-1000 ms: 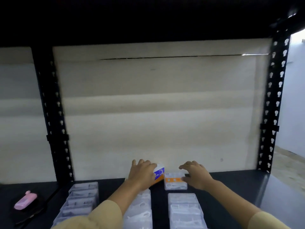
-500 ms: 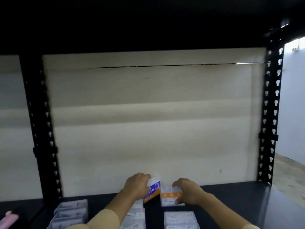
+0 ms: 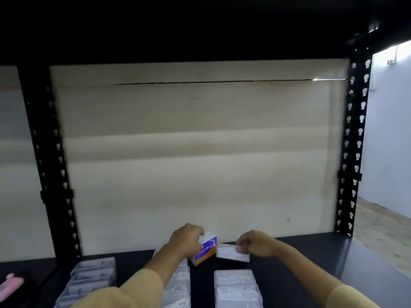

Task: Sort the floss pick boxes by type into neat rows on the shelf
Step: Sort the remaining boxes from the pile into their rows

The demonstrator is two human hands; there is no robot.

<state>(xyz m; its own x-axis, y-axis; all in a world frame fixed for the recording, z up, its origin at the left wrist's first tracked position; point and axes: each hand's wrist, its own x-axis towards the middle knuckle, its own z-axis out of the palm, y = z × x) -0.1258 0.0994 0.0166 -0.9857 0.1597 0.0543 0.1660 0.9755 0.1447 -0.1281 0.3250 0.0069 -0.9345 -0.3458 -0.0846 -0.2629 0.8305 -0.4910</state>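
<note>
Far left: small pink plastic object on the black metal shelf board, partly cut off by the frame edge. Next to it is a row of clear plastic floss pick boxes, lined front to back, with no hand on it. A second clear row runs beneath the left sleeve.

Left hand: fingers curled over the top of a blue-and-orange labelled floss pick box, gripping it. A second ago this box sat mostly hidden under a flatter hand. Now it is tipped up at the far end of the second row, label face toward the camera, "Smooth" legible. Judgement: it is being pulled out as the odd type.

Just right of it, close beside it: a flat clear plastic box. Right hand pinches the box's right end between thumb and curled fingers. Earlier an orange band showed on this box; none shows now. It may be turned or tilted, cannot tell which. It lies behind the third clear row, a gap between them.

Both boxes are in hand and neither is set down, so this pair is not yet sorted into a row.
</note>
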